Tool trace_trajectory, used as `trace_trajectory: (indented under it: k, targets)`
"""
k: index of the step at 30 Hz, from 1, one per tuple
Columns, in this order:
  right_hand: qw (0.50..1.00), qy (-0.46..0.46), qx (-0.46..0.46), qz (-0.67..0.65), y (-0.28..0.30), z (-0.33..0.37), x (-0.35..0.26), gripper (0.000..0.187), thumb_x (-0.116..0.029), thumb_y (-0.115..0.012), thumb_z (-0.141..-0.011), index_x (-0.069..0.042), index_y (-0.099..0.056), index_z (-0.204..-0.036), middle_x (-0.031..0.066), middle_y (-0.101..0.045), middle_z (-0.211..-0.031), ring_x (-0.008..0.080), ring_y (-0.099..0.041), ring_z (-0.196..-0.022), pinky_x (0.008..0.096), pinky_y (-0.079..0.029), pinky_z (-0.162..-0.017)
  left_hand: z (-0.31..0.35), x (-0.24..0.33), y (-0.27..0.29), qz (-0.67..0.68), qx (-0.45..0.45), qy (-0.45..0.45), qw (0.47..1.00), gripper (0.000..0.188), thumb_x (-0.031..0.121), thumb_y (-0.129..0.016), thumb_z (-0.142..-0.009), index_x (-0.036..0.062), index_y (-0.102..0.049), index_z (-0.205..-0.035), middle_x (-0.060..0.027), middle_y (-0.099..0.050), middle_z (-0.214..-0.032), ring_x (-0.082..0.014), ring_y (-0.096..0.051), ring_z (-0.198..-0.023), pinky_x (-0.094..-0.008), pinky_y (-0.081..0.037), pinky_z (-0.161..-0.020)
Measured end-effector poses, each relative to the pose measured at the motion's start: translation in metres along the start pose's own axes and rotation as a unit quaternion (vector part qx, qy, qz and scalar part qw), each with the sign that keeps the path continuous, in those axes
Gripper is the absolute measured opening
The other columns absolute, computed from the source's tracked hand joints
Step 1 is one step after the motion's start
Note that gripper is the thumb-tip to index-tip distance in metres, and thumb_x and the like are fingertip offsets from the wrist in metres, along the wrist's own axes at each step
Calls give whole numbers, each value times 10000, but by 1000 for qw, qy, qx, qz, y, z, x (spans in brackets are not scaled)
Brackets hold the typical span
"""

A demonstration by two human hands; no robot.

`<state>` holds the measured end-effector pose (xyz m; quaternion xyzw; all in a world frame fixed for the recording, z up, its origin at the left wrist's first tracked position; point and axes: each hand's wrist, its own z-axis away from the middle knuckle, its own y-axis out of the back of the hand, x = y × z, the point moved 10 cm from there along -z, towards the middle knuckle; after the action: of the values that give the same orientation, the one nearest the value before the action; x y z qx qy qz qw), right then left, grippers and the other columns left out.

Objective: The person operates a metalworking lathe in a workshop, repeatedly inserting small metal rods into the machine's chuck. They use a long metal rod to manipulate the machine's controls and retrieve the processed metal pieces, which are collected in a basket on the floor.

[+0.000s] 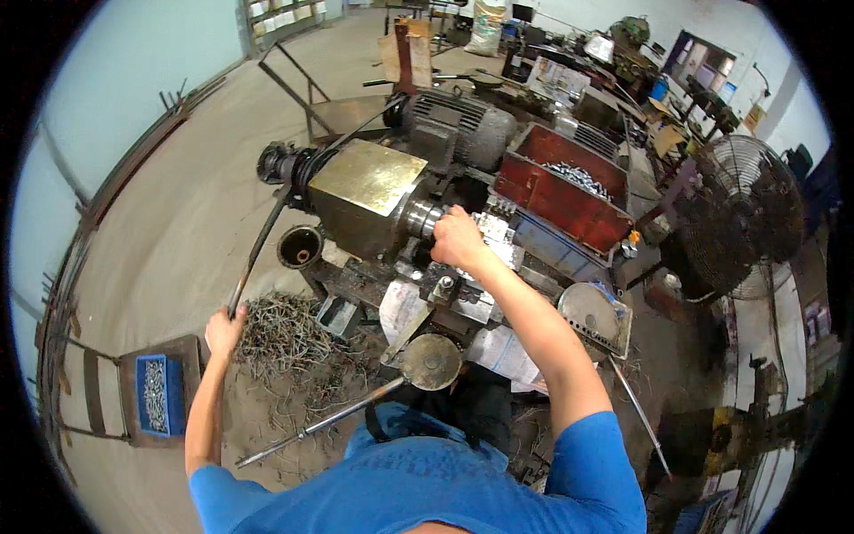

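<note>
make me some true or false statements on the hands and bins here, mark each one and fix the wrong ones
1. The left hand grips a long dark lever. True.
2. The right hand is down in the heap of metal shavings. False: it is up at the machine, beside the silver spindle end.
3. The red bin has shiny metal parts in it. True.
4. The blue bin at the far left is empty. False: it holds many small metal pieces.
5. The person's sleeves are blue. True.
</note>
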<state>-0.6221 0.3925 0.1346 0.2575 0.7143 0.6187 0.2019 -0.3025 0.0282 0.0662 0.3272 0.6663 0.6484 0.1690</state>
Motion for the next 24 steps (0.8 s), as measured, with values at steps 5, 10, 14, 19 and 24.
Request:
trace_trajectory:
  k: [5, 10, 14, 19, 24]
  targets:
    - [999, 8, -28, 16, -4, 2, -1, 187, -160, -603, -588, -30, -685, -694, 172, -656, -795, 324, -573, -897, 367, -412, -898, 30, 30, -6, 36, -21, -4, 999, 544, 498, -620, -727, -25, -593, -873, -246, -625, -868, -412, -602, -860, -476, -471, -747]
    - [997, 13, -52, 56, 27, 14, -10, 216, -211, -591, -620, -34, -687, -697, 164, -649, -822, 317, -550, -952, 383, -341, -967, 4, 33, -22, 98, -135, -100, 981, 418, 377, -673, -732, -30, -595, -788, -202, -610, -648, -364, -623, -655, -441, -484, -643]
    - [990, 27, 135, -6, 100, 50, 23, 261, -232, -648, -544, -27, -671, -704, 128, -593, -822, 312, -523, -894, 429, -378, -957, -6, 32, -42, 264, -214, -49, 939, 254, 207, -630, -789, -39, -590, -840, -122, -593, -566, -231, -621, -517, -363, -485, -507]
    - [938, -161, 295, 89, 182, 115, 137, 553, -143, -628, -571, -67, -597, -1117, 221, -491, -1193, 390, -454, -1099, 432, -394, -956, -6, 43, -50, 349, -227, -39, 908, 175, 124, -607, -814, -43, -565, -850, -82, -569, -581, -176, -583, -457, -301, -475, -447]
    - [930, -209, 301, -28, 193, 218, 160, 516, -105, -601, -569, -24, -614, -1079, 164, -458, -1312, 327, -472, -1136, 378, -401, -952, 0, 59, -37, 424, -214, -53, 879, 201, 154, -627, -831, -30, -551, -859, -58, -545, -605, -156, -546, -459, -296, -447, -441]
